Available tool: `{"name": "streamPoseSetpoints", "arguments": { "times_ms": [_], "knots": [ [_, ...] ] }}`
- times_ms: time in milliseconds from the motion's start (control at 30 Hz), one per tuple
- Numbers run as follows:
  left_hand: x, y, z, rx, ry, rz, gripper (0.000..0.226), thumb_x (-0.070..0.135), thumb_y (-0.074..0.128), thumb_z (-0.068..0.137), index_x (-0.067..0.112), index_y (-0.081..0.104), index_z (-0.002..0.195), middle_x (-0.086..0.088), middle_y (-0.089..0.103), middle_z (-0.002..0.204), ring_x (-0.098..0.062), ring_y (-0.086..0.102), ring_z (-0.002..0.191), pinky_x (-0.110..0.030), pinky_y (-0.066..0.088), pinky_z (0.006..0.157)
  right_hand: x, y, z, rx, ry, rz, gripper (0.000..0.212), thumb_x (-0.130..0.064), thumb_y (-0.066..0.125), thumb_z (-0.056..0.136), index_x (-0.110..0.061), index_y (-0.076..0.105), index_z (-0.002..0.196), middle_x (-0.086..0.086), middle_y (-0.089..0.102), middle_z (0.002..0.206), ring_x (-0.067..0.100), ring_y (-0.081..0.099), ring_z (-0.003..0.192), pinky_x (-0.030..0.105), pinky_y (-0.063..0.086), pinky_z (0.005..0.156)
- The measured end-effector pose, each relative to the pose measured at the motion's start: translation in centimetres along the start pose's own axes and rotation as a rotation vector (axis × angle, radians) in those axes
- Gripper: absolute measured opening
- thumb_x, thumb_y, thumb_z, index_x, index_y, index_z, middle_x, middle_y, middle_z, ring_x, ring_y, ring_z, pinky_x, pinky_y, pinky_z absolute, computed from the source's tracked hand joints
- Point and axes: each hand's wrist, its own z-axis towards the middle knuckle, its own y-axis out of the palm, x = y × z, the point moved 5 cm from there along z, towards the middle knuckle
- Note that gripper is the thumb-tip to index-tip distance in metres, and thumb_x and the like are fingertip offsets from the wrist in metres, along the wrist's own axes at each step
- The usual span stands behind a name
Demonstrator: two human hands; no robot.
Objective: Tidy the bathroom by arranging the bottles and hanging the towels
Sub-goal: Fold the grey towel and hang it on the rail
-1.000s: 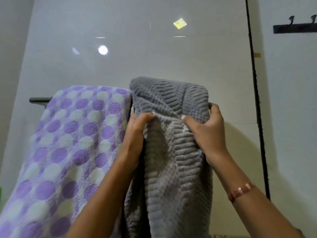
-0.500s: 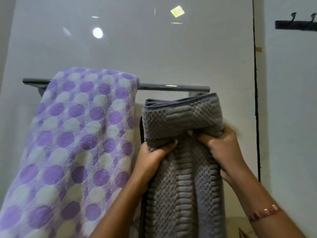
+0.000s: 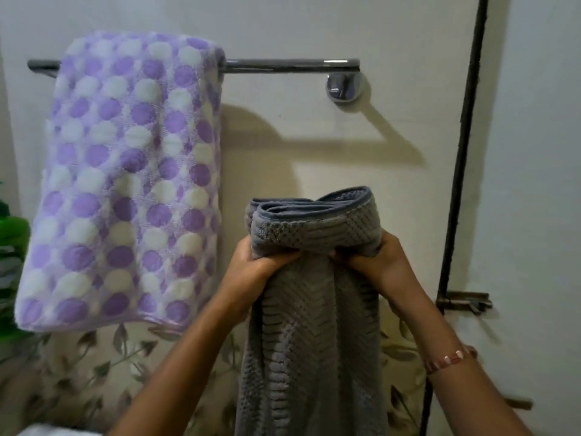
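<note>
A grey ribbed towel hangs folded in front of me, well below the metal towel bar on the wall. My left hand grips its upper left part and my right hand grips its upper right part, with the folded top edge bunched above my fingers. A purple and white dotted towel is draped over the left half of the bar. The right half of the bar is bare.
A dark vertical pipe runs down the wall at the right, with a small bracket low on it. Green objects show at the left edge. Leaf-patterned tiles cover the lower wall.
The grey towel has come down from bar height to well below the bar, both hands still gripping it. The right half of the bar is now uncovered.
</note>
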Motion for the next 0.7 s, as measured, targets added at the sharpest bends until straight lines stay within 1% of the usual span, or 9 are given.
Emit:
{"name": "streamPoseSetpoints", "arguments": {
  "times_ms": [67,133,200,267,367,467,567,633,700],
  "knots": [
    [-1.1,2.0,-1.3,0.092,0.023,0.075,0.036,0.011,0.074,0.068,0.024,0.060,0.098,0.003,0.068,0.098,-0.002,0.066,0.086,-0.018,0.054,0.079,0.4,-1.6,-1.3,0.031,-0.034,-0.296,0.030,-0.020,0.075,0.069,-0.025,0.060,0.094,-0.014,0.056,0.086,0.004,0.057,0.077,0.010,0.047,0.062],
    [-2.6,4.0,-3.0,0.226,0.045,0.154,0.027,0.006,0.071,0.074,0.025,0.060,0.090,0.005,0.067,0.091,0.003,0.065,0.079,-0.014,0.053,0.072,0.3,-3.7,-3.0,0.179,-0.087,-0.573,0.040,-0.031,0.072,0.073,-0.019,0.057,0.108,-0.008,0.047,0.093,0.009,0.052,0.079,0.017,0.043,0.062],
    [-4.0,6.2,-4.9,0.339,0.065,0.209,0.027,0.004,0.069,0.076,0.029,0.060,0.082,0.011,0.065,0.082,0.008,0.064,0.071,-0.010,0.051,0.063,0.0,-5.1,-5.3,0.223,-0.090,-0.477,0.030,-0.045,0.067,0.075,-0.020,0.059,0.091,-0.007,0.052,0.077,0.003,0.051,0.061,0.014,0.040,0.049],
    [-5.6,8.4,-7.1,0.372,0.051,0.266,0.022,0.010,0.069,0.077,0.029,0.061,0.083,0.011,0.067,0.080,0.006,0.065,0.072,-0.012,0.053,0.064,0.3,-4.9,-7.4,0.098,0.015,-0.215,0.043,-0.065,0.057,0.068,-0.023,0.060,0.075,-0.008,0.058,0.061,0.002,0.054,0.050,0.015,0.045,0.045],
    [-7.8,11.0,-10.4,0.327,-0.014,0.343,0.023,0.014,0.064,0.078,0.033,0.063,0.091,0.008,0.071,0.085,-0.003,0.068,0.082,-0.023,0.057,0.072,1.8,-3.5,-10.5,-0.163,0.159,-0.143,0.062,-0.076,0.053,0.056,-0.025,0.065,0.089,-0.008,0.070,0.078,-0.003,0.063,0.072,0.017,0.052,0.065],
    [-8.7,12.4,-13.2,0.247,-0.075,0.480,0.042,0.008,0.059,0.075,0.040,0.054,0.102,0.014,0.066,0.099,0.003,0.062,0.096,-0.020,0.053,0.083,4.0,-3.1,-12.5,-0.328,0.249,-0.108,0.048,-0.055,0.064,0.066,-0.025,0.064,0.104,-0.008,0.071,0.094,0.005,0.065,0.088,0.026,0.053,0.079],
    [-9.3,12.9,-16.0,0.142,-0.193,0.476,0.052,0.014,0.063,0.072,0.036,0.045,0.115,0.006,0.057,0.120,-0.002,0.054,0.113,-0.025,0.046,0.098,6.0,-3.3,-13.8,-0.517,0.380,0.089,0.024,-0.025,0.069,0.076,-0.026,0.067,0.100,-0.006,0.073,0.095,0.008,0.067,0.091,0.026,0.054,0.080],
    [-9.5,13.1,-17.4,0.083,-0.277,0.473,0.052,0.022,0.063,0.072,0.038,0.043,0.117,0.002,0.053,0.126,-0.006,0.051,0.117,-0.025,0.044,0.099,7.4,-3.5,-14.4,-0.535,0.448,0.159,0.021,-0.011,0.065,0.078,-0.029,0.069,0.089,-0.007,0.074,0.087,0.011,0.068,0.089,0.024,0.055,0.075],
    [-9.7,13.1,-18.3,0.091,-0.354,0.378,0.050,0.021,0.065,0.077,0.028,0.046,0.123,0.000,0.055,0.124,-0.007,0.055,0.113,-0.026,0.048,0.095,8.7,-3.4,-15.1,-0.487,0.523,0.167,0.026,-0.005,0.056,0.081,-0.027,0.069,0.087,-0.003,0.074,0.086,0.017,0.068,0.089,0.030,0.055,0.077]
  ]
}}
